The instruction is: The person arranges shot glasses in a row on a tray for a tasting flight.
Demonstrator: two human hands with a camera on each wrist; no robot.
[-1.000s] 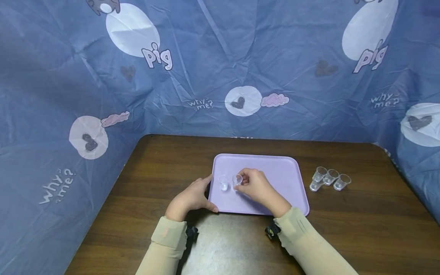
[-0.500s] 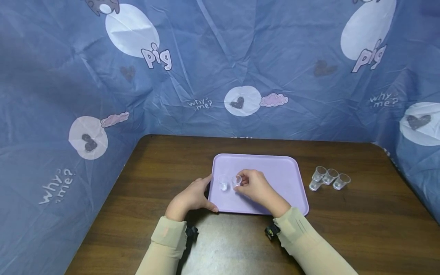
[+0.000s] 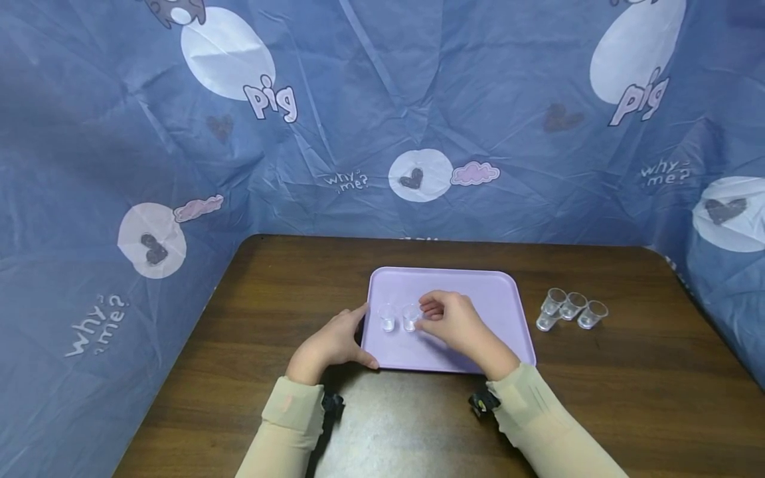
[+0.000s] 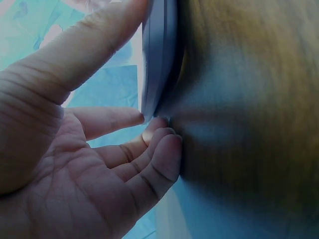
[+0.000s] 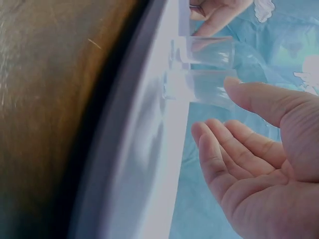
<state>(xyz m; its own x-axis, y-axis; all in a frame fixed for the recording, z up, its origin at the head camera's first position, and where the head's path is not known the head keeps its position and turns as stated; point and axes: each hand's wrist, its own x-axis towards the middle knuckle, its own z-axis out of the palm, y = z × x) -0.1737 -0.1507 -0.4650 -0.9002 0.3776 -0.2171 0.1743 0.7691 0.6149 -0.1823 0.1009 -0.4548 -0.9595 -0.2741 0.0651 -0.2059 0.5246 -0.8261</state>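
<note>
Two small clear plastic cups stand upright side by side on the left part of a lilac tray: a left cup and a right cup. Just right of the right cup is my right hand. In the right wrist view its thumb is close to the rim of that cup, the fingers stand apart from it, and nothing is held. My left hand spreads round the tray's near left corner, thumb at the front edge and index finger at the left side, touching the rim.
Several more clear cups form a close cluster on the brown wooden table, right of the tray. A blue printed cloth hangs behind and at the sides of the table.
My right hand has let go of the right cup and moved slightly right, its fingers opening. That cup stays on the tray. The left hand keeps its place at the tray.
</note>
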